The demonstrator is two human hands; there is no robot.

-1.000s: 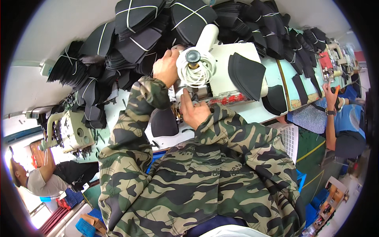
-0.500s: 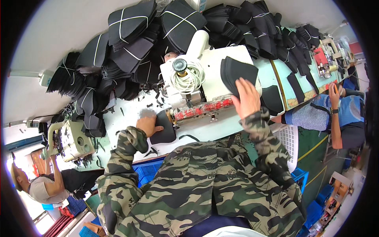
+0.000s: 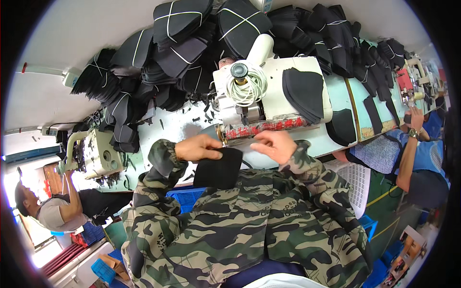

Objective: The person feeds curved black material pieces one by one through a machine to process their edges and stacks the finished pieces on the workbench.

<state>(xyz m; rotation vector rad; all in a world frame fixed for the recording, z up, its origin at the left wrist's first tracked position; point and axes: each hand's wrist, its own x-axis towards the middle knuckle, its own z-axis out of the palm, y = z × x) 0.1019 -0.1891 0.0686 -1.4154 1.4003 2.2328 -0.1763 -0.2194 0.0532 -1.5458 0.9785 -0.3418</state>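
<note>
My left hand [image 3: 199, 148] pinches the top edge of a black, foam-like sheet piece [image 3: 218, 169] between thumb and fingers. The piece hangs in front of the bench edge, close to my jacket. My right hand [image 3: 276, 146] is just right of it, before the front edge of a white bench machine [image 3: 276, 101]; its thumb and forefinger are apart with nothing visible between them. Worn red paint marks the machine's front edge, and a coil of white cable [image 3: 246, 86] lies on it. A fanned stack of black curved pieces [image 3: 305, 93] rests on the machine's right part.
Tied bundles of black pieces [image 3: 180, 21] are heaped along the back. More black pieces [image 3: 342, 127] lie right of the machine. Scraps litter the bench [image 3: 173, 126]. A white basket [image 3: 357, 185] and a blue crate [image 3: 185, 199] stand below. People work at both sides.
My left hand has lifted the black piece off the bench toward me. My right hand has left the stack on the machine and come down and left, near the piece. The view has shifted slightly.
</note>
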